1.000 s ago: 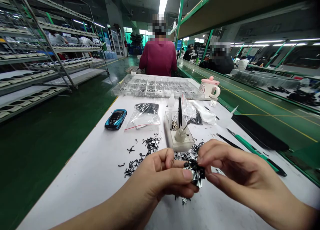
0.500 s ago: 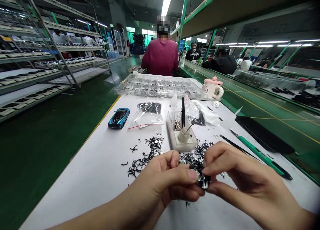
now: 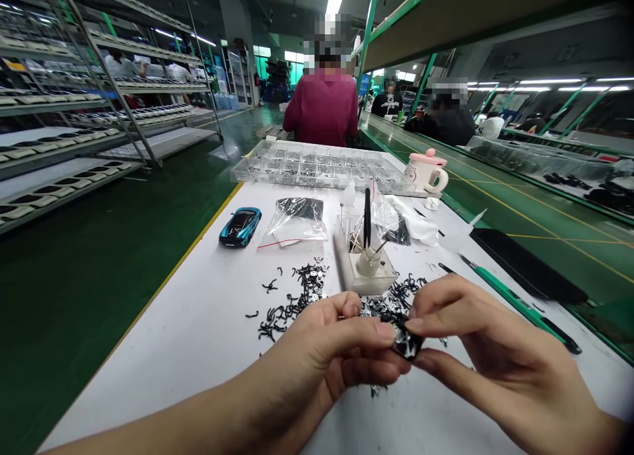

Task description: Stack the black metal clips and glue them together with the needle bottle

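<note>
Over the near part of the white table, my left hand (image 3: pixel 341 349) is closed, its thumb pressing on a small black and silver part (image 3: pixel 407 343). Thumb and fingertips of my right hand (image 3: pixel 460 329) pinch the same part from the other side. Fingers cover much of it, so its exact kind cannot be told. Loose black curved pieces (image 3: pixel 277 319) lie scattered left of the hands. Behind the part is a heap of small black and silver pieces (image 3: pixel 384 304), partly hidden by my hands.
A whitish holder (image 3: pixel 369 283) with a small bottle and sticks stands beyond my hands. A blue toy car (image 3: pixel 240 227) and a plastic bag (image 3: pixel 297 220) lie left. A green-handled tool (image 3: pixel 515 300) lies right. A compartment tray (image 3: pixel 317 168) and lidded mug (image 3: pixel 426 172) stand behind; a person (image 3: pixel 321 105) sits farther off.
The view has shifted slightly. Both hands keep their hold on the small part, which looks a little turned, and the right fingers have moved slightly on it.
</note>
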`<action>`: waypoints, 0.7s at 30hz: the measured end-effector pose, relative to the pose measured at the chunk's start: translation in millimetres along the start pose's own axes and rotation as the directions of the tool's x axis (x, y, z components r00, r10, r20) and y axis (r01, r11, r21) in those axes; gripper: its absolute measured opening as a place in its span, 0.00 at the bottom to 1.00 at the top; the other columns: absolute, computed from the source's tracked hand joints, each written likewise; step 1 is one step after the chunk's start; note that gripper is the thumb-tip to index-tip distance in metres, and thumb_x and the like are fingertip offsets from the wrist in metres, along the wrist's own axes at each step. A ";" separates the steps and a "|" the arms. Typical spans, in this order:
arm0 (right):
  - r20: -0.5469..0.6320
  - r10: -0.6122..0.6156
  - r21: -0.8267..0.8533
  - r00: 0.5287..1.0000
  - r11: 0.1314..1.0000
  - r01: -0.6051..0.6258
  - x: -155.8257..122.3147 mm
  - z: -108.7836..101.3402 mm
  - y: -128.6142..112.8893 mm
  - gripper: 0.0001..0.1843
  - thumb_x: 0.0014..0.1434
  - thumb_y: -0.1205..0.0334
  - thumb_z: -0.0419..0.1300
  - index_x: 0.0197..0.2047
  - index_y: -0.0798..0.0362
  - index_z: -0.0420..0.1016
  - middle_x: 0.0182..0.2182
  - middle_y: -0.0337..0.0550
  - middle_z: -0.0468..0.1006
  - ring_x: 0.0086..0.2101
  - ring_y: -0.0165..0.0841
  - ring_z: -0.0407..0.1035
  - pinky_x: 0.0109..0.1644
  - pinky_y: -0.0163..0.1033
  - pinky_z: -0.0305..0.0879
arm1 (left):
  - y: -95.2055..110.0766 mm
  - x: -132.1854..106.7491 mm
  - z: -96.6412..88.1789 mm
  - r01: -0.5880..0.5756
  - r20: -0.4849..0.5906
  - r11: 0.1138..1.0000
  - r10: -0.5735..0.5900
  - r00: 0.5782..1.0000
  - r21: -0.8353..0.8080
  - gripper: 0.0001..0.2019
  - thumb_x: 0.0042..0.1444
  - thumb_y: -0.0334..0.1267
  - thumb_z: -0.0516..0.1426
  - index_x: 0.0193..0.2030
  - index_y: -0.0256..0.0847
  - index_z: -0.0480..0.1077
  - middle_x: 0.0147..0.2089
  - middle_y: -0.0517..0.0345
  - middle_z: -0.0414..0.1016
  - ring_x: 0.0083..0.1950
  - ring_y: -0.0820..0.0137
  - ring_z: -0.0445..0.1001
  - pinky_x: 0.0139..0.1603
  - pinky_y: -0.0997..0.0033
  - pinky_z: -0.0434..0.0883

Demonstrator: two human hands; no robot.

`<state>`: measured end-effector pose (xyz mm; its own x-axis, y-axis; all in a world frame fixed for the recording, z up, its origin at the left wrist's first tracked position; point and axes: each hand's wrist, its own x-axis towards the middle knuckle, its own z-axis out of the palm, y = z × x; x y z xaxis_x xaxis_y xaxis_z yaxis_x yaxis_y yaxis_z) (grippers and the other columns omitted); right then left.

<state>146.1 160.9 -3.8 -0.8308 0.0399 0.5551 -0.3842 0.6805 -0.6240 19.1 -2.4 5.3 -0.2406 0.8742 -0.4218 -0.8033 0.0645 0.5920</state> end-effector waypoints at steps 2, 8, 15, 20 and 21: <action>0.005 -0.005 -0.016 1.000 1.000 0.005 -1.2 -1.7 -0.6 0.10 0.67 0.69 0.65 0.48 0.46 0.73 0.41 0.38 0.74 0.43 0.26 0.73 0.49 0.24 0.72 | 0.6 -0.3 -2.1 0.004 0.006 1.000 -0.004 1.000 0.026 0.19 0.50 0.29 0.69 0.39 0.36 0.63 0.30 0.62 0.77 0.30 0.81 0.75 0.32 0.82 0.71; 0.038 -0.070 -0.059 0.997 0.996 0.072 -2.1 -4.9 0.3 0.13 0.66 0.72 0.65 0.51 0.48 0.74 0.44 0.39 0.79 0.46 0.28 0.75 0.49 0.28 0.74 | -2.0 0.8 -2.8 0.010 0.044 1.000 -0.011 0.999 0.019 0.14 0.48 0.25 0.67 0.39 0.34 0.67 0.32 0.61 0.77 0.31 0.79 0.75 0.33 0.83 0.73; 0.072 -0.165 -0.078 0.984 0.982 0.171 2.0 -8.2 -0.6 0.17 0.63 0.79 0.62 0.52 0.54 0.75 0.41 0.40 0.83 0.43 0.31 0.78 0.49 0.33 0.75 | -0.2 3.1 -2.6 0.021 0.033 0.999 -0.022 0.999 0.030 0.18 0.50 0.28 0.69 0.39 0.36 0.63 0.30 0.64 0.74 0.30 0.80 0.76 0.32 0.84 0.71; -0.096 0.018 -0.011 0.995 1.000 -0.019 -0.7 -3.6 -0.2 0.09 0.66 0.67 0.67 0.48 0.46 0.77 0.41 0.36 0.82 0.43 0.28 0.77 0.47 0.25 0.76 | 4.0 -1.5 -2.2 -0.111 0.031 0.921 0.107 0.994 0.373 0.20 0.53 0.39 0.71 0.43 0.40 0.64 0.36 0.58 0.80 0.36 0.73 0.79 0.37 0.77 0.73; -0.134 0.075 0.032 0.988 0.997 -0.071 -1.0 -1.9 -0.6 0.07 0.65 0.64 0.68 0.46 0.45 0.77 0.40 0.35 0.82 0.43 0.27 0.77 0.46 0.23 0.75 | 3.9 -3.0 -0.9 -0.196 0.020 0.860 0.212 0.977 0.472 0.22 0.50 0.37 0.72 0.45 0.42 0.67 0.43 0.57 0.80 0.43 0.70 0.79 0.42 0.74 0.75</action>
<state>147.9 161.9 -2.9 -0.7959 0.1885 0.5753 -0.3368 0.6518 -0.6795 16.2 -5.1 8.2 -0.3951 0.8772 -0.2729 -0.3864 0.1108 0.9156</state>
